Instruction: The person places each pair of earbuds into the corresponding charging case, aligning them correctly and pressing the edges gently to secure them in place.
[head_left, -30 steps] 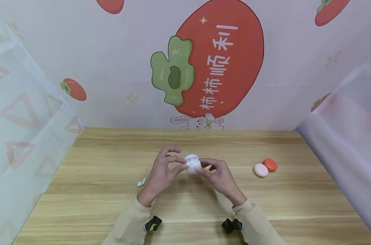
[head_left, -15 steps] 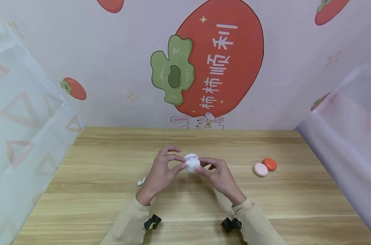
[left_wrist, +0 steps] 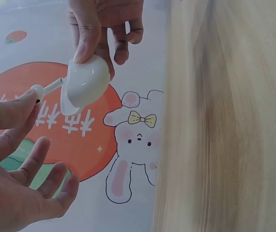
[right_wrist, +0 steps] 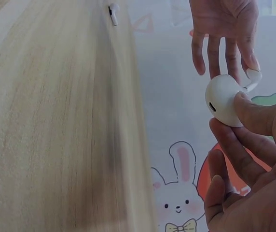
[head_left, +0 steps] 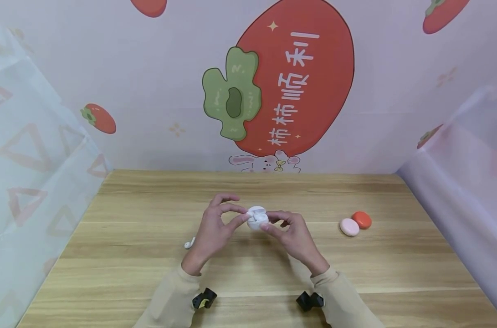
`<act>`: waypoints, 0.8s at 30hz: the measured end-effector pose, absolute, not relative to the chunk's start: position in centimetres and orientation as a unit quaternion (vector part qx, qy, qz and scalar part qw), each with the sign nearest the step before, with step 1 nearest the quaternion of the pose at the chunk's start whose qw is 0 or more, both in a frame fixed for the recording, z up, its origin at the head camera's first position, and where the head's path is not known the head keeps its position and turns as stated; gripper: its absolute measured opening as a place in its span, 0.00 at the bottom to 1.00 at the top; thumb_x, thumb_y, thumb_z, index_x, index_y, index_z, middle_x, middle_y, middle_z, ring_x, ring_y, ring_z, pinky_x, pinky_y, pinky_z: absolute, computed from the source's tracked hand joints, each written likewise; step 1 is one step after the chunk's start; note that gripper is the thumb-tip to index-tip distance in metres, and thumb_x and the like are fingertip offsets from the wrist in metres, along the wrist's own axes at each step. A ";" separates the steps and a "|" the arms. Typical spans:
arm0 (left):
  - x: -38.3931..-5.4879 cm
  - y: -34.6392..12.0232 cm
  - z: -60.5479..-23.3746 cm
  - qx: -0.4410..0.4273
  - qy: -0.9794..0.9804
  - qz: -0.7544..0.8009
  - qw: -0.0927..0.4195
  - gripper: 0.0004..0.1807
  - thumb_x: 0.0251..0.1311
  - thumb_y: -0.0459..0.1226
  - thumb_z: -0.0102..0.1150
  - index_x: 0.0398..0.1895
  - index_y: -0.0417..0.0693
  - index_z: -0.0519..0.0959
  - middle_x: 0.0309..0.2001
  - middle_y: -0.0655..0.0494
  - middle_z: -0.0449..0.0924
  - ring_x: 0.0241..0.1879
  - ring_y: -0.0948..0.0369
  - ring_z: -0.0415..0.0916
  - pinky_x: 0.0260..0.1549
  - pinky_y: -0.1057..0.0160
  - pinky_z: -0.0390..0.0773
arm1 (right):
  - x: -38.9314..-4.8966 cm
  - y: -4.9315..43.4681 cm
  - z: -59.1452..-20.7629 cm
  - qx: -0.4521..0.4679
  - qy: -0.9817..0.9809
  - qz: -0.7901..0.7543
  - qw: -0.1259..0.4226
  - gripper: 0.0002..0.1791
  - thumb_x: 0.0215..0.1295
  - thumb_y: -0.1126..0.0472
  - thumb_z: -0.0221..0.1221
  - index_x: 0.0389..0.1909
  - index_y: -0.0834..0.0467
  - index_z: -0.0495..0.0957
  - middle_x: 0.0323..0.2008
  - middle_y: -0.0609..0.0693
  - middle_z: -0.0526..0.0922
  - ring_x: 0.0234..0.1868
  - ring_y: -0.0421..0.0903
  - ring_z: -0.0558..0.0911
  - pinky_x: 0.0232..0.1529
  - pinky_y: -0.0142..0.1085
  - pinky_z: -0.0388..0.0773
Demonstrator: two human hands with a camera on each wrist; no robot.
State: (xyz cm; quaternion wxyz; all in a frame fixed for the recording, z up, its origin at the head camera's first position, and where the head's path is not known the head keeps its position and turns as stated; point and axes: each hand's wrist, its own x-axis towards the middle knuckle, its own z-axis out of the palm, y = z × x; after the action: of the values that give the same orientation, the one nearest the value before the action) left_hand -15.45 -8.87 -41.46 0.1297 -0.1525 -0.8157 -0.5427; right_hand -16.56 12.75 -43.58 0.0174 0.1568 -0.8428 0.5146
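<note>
A white round earbud case (head_left: 257, 223) with its lid up is held above the table by my right hand (head_left: 291, 232), thumb on one side and fingers on the other. My left hand (head_left: 216, 228) pinches a white wireless earbud (left_wrist: 48, 88) between thumb and index finger, the other fingers spread. In the left wrist view the earbud's stem points at the mouth of the case, its tip right at the rim. The case's small dark port slot (right_wrist: 212, 107) shows in the right wrist view. A second white earbud (head_left: 189, 243) lies on the table beside my left wrist.
A pink round case (head_left: 349, 227) and an orange round case (head_left: 361, 220) lie side by side on the wooden table (head_left: 150, 191), right of my hands. A printed fabric backdrop (head_left: 162, 82) rises behind the table, with fabric sides left and right.
My left hand has drawn slightly left from the case, and the pinched earbud now shows at the case's opening. My right hand and the case have barely moved.
</note>
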 end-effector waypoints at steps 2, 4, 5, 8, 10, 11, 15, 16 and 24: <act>-15.4 -8.8 -41.5 -0.156 -0.814 -0.545 0.129 0.04 0.58 0.31 0.73 0.36 0.41 0.89 0.55 0.46 0.77 0.60 0.47 0.71 0.60 0.41 0.67 | -16.5 12.8 -43.6 0.158 -0.843 0.514 0.018 0.14 0.61 0.62 0.72 0.48 0.58 0.88 0.40 0.45 0.88 0.45 0.46 0.80 0.48 0.46 0.72; -15.4 -8.7 -41.6 -0.157 -0.812 -0.547 0.127 0.04 0.58 0.31 0.73 0.36 0.42 0.89 0.55 0.46 0.76 0.60 0.47 0.70 0.59 0.42 0.67 | -16.5 12.8 -43.7 0.160 -0.843 0.514 0.018 0.14 0.61 0.62 0.72 0.48 0.58 0.88 0.40 0.45 0.88 0.45 0.46 0.80 0.48 0.46 0.71; -15.4 -8.7 -41.6 -0.158 -0.812 -0.547 0.127 0.03 0.58 0.32 0.72 0.36 0.42 0.89 0.55 0.46 0.76 0.60 0.47 0.70 0.59 0.41 0.67 | -16.5 12.7 -43.7 0.161 -0.843 0.514 0.017 0.14 0.61 0.62 0.72 0.48 0.58 0.88 0.40 0.45 0.88 0.45 0.46 0.80 0.48 0.46 0.71; -15.4 -8.6 -41.7 -0.157 -0.814 -0.543 0.129 0.03 0.59 0.32 0.72 0.35 0.43 0.89 0.54 0.47 0.76 0.60 0.47 0.70 0.59 0.41 0.67 | -16.5 12.7 -43.7 0.165 -0.843 0.512 0.018 0.14 0.62 0.62 0.71 0.49 0.58 0.88 0.41 0.46 0.88 0.46 0.47 0.80 0.48 0.46 0.71; -15.4 -8.6 -41.8 -0.157 -0.817 -0.540 0.130 0.03 0.59 0.32 0.72 0.35 0.43 0.89 0.54 0.47 0.76 0.60 0.47 0.70 0.59 0.41 0.67 | -16.5 12.7 -43.7 0.168 -0.842 0.512 0.017 0.14 0.62 0.62 0.71 0.49 0.58 0.88 0.42 0.46 0.88 0.46 0.48 0.80 0.48 0.46 0.71; -15.4 -8.6 -41.8 -0.157 -0.818 -0.538 0.130 0.03 0.58 0.32 0.73 0.35 0.43 0.89 0.54 0.47 0.76 0.60 0.47 0.70 0.59 0.41 0.68 | -16.5 12.7 -43.7 0.169 -0.842 0.513 0.017 0.14 0.62 0.62 0.71 0.49 0.58 0.88 0.42 0.46 0.88 0.46 0.49 0.80 0.49 0.47 0.71; -15.4 -8.4 -41.9 -0.158 -0.825 -0.528 0.127 0.04 0.58 0.32 0.73 0.35 0.43 0.89 0.54 0.48 0.76 0.60 0.47 0.70 0.58 0.40 0.68 | -16.5 12.7 -43.7 0.172 -0.841 0.512 0.017 0.14 0.62 0.61 0.71 0.49 0.57 0.88 0.41 0.45 0.87 0.46 0.50 0.80 0.49 0.47 0.71; -15.4 -8.4 -41.8 -0.158 -0.826 -0.525 0.127 0.04 0.57 0.33 0.74 0.35 0.43 0.89 0.54 0.49 0.76 0.60 0.47 0.69 0.58 0.40 0.68 | -16.5 12.7 -43.8 0.174 -0.841 0.512 0.017 0.15 0.62 0.61 0.71 0.49 0.57 0.88 0.41 0.45 0.87 0.46 0.50 0.80 0.49 0.47 0.71; -15.0 -7.9 -41.8 -0.156 -0.840 -0.507 0.111 0.05 0.56 0.34 0.76 0.35 0.43 0.90 0.54 0.51 0.76 0.61 0.48 0.67 0.59 0.43 0.67 | -16.5 12.7 -43.8 0.176 -0.841 0.512 0.020 0.14 0.62 0.61 0.71 0.49 0.57 0.88 0.42 0.45 0.88 0.46 0.50 0.80 0.49 0.48 0.71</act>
State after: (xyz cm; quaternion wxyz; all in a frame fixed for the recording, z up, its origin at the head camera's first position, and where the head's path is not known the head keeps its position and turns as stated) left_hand -14.99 -7.86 -41.77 0.1109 -0.1562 -0.8402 -0.5074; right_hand -16.51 12.70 -43.80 0.0201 0.1762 -0.8406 0.5119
